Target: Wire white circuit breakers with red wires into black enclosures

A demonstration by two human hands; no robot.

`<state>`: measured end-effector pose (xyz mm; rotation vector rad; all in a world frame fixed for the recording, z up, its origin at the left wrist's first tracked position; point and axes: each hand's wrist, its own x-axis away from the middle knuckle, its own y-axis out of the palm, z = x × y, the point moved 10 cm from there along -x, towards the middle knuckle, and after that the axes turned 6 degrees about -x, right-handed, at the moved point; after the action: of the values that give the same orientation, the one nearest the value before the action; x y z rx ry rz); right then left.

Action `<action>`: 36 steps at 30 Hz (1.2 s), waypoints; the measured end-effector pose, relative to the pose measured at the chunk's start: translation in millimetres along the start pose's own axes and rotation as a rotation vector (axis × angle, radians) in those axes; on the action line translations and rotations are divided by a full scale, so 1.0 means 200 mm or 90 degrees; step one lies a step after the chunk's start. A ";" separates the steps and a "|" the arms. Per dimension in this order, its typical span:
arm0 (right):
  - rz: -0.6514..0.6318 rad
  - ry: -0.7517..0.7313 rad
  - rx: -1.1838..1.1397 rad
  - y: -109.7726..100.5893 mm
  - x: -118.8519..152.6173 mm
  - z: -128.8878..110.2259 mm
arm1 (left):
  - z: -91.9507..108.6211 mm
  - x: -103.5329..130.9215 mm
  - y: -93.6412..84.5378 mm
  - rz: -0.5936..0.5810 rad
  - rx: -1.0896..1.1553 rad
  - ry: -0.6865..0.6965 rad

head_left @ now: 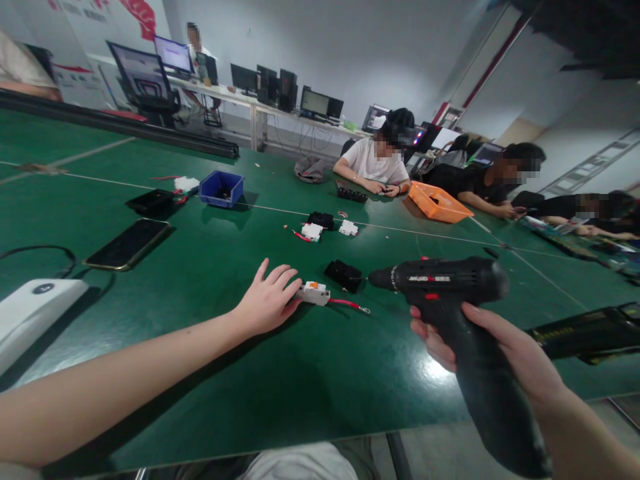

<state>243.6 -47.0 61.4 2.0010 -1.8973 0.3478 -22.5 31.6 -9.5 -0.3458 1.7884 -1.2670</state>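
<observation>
In the head view, my left hand (pixel 267 299) reaches over the green table (pixel 240 380). Its thumb and forefinger close on the left end of a white circuit breaker (pixel 315 293) with an orange switch, while the other fingers are stretched out. A red wire (pixel 345 303) with a ring terminal sticks out from the breaker's right end. My right hand (pixel 520 347) grips a black cordless drill (pixel 450 280) by its handle, above the table. The drill points left, its thin bit near a black plastic part (pixel 344 275) behind the breaker.
Farther back lie white breakers (pixel 349 228), a black piece (pixel 320 220) and a blue bin (pixel 221 189). A phone (pixel 129 244) and a white device (pixel 37 313) are at left. An orange crate (pixel 439 202) stands near co-workers (pixel 375 160). A black object (pixel 585 331) lies at right.
</observation>
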 end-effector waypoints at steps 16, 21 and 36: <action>-0.157 0.051 -0.120 0.26 0.08 0.10 | -0.01 0.01 0.04 -0.022 0.007 0.012; -0.152 0.051 -0.079 0.27 0.08 0.11 | -0.01 0.00 0.03 -0.007 0.021 0.009; -0.143 0.058 -0.069 0.24 0.06 0.15 | -0.01 0.00 0.05 -0.030 0.008 0.009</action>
<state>194.7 -72.1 42.6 2.0620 -1.5831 0.2655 -21.5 36.6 -17.3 -0.3750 1.7933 -1.3164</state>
